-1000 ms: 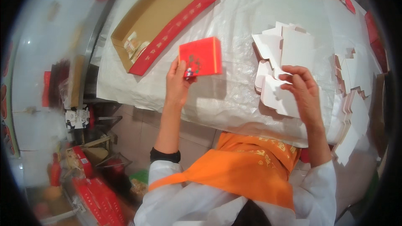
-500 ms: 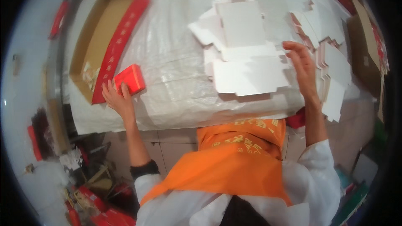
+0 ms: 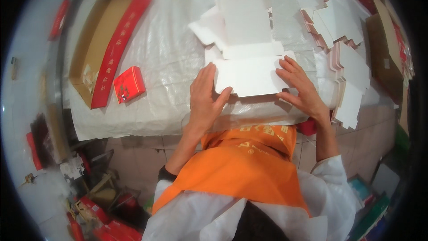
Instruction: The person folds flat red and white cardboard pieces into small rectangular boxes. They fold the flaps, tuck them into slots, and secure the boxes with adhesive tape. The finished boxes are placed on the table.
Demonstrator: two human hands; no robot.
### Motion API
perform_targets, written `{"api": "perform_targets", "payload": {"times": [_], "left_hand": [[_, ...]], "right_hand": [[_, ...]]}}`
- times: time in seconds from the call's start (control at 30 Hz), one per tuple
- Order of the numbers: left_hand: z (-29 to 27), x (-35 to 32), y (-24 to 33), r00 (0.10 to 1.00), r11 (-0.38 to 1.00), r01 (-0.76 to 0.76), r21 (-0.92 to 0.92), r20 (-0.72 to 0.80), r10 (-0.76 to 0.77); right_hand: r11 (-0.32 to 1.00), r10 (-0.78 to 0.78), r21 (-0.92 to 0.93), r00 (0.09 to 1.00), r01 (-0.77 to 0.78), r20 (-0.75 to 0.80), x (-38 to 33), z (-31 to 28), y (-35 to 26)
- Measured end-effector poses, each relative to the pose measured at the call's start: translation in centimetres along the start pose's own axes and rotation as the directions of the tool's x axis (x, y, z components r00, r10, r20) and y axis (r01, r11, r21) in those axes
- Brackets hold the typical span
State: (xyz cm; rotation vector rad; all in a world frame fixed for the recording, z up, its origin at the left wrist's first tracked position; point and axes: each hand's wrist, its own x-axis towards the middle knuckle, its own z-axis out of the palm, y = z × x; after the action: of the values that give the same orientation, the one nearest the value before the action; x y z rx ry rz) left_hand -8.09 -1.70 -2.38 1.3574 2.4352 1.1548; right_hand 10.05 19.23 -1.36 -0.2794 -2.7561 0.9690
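A flat, unfolded white carton blank (image 3: pixel 249 72) lies on the covered table in front of me, with more carton panels beyond its near panel. My left hand (image 3: pixel 205 96) is at the blank's left edge, fingers stretched upward and thumb apart near the lower left corner. At the right edge, my right hand (image 3: pixel 301 85) has its fingers spread, tips against the near panel and thumb close to its lower corner. Neither hand visibly grips the carton. A small closed red box (image 3: pixel 129 84) with a printed pattern stands to the left, away from both hands.
A long brown cardboard tray with a red printed side (image 3: pixel 109 71) lies at the left. Stacked white carton blanks (image 3: pixel 352 80) are at the right, beside a larger cardboard box (image 3: pixel 384 58). Pale plastic sheeting (image 3: pixel 169 107) covers the table. Red packages (image 3: pixel 111 230) lie on the floor at lower left.
My left hand has left the small red box and moved right to the carton blank. My right hand has come down and left onto the blank's right edge.
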Motion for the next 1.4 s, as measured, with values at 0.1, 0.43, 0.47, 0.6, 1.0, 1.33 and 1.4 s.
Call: {"api": "perform_targets", "payload": {"times": [0.1, 0.43, 0.47, 0.6, 1.0, 1.33, 1.4], "left_hand": [[0.4, 0.1, 0.0, 0.992, 0.99, -0.112, 0.09, -0.052, 0.117], [-0.2, 0.7, 0.8, 0.989, 0.986, -0.144, 0.083, -0.023, 0.146], [-0.4, 0.8, 1.0, 0.989, 0.987, -0.145, 0.075, -0.016, 0.147], [-0.9, 0.9, 1.1, 0.994, 0.994, -0.108, 0.003, 0.001, 0.108], [-0.3, 2.7, 3.6, 0.892, 0.837, 0.45, -0.312, 0.198, -0.406], [-0.7, 2.1, 3.5, 0.895, 0.65, 0.301, -0.698, -0.028, -0.445], [-1.0, 2.0, 3.5, 0.906, 0.668, 0.311, -0.676, -0.001, -0.423]], "right_hand": [[1.0, -0.017, -0.013, 0.998, 0.016, -0.06, -0.1, 0.5, -0.1], [0.999, 0.039, -0.016, 0.994, -0.041, -0.098, 0.3, 1.0, -0.7], [0.999, 0.04, -0.013, 0.994, -0.041, -0.099, 0.4, 1.0, -0.6], [0.999, 0.039, 0.013, 0.994, -0.038, -0.1, 0.4, 1.0, -0.4], [0.996, -0.078, -0.045, 0.994, 0.074, -0.081, 0.4, 1.8, 0.7], [0.887, 0.147, 0.461, 0.937, 0.018, -0.318, 0.5, 0.9, 0.9], [0.813, 0.179, 0.58, 0.925, 0.054, -0.336, 1.0, 0.2, 0.6]]}}
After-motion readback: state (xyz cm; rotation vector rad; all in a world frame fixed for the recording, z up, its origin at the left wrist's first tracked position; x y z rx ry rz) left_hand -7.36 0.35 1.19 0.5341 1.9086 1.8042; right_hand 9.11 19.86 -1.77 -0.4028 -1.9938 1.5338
